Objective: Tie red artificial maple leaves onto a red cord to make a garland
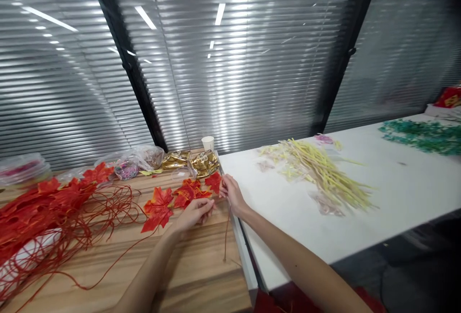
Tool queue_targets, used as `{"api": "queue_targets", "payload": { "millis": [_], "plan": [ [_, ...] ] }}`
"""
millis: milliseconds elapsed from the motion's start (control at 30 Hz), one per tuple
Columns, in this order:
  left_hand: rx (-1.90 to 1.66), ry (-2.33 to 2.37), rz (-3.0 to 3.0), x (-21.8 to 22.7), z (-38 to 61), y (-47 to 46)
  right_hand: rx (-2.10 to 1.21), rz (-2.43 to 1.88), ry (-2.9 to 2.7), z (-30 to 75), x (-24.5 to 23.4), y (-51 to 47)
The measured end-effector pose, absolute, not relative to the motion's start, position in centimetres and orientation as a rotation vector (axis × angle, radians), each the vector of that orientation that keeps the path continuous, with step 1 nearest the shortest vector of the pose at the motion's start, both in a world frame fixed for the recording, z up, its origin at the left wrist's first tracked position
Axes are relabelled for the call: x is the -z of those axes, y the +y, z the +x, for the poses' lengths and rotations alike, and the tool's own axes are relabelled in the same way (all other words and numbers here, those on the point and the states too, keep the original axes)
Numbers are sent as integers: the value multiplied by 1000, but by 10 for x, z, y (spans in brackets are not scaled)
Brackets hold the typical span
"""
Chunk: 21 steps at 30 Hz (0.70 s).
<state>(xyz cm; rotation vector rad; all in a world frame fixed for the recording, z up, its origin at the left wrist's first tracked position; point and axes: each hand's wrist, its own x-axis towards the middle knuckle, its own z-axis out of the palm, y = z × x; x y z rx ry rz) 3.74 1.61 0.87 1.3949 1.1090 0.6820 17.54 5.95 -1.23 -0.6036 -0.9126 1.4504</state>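
Note:
My right hand (233,194) is closed in a pinch at the table's edge, on a red cord (226,236) whose loose end hangs down below it. Its fingertips touch a small red artificial maple leaf (215,182). Lower and to the left, my left hand (197,212) has its thumb and fingers pressed together; whatever lies between them is too small to make out. Beyond that hand lie more artificial maple leaves, a red-orange one (158,207) and an overlapping bunch (189,192). From under the nearer leaf, cord runs left across the wood-grain table (201,274).
A tangle of red cord (115,207) and a pile of red leaves (54,202) cover the left side. Gold packets (203,163) and a paper cup (208,143) stand behind. Yellow stems (324,174) and green foliage (425,135) lie on the white table (403,183).

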Motion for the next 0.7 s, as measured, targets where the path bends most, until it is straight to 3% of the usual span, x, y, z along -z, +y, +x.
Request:
{"api": "queue_targets", "payload": {
  "millis": [267, 700],
  "plan": [
    [-808, 1087, 1201, -15, 35, 17, -1383, -583, -1177, 180, 5, 58],
    [-536, 1039, 1335, -9, 44, 7, -1537, -671, -1142, 169, 17, 48]
  ]
}}
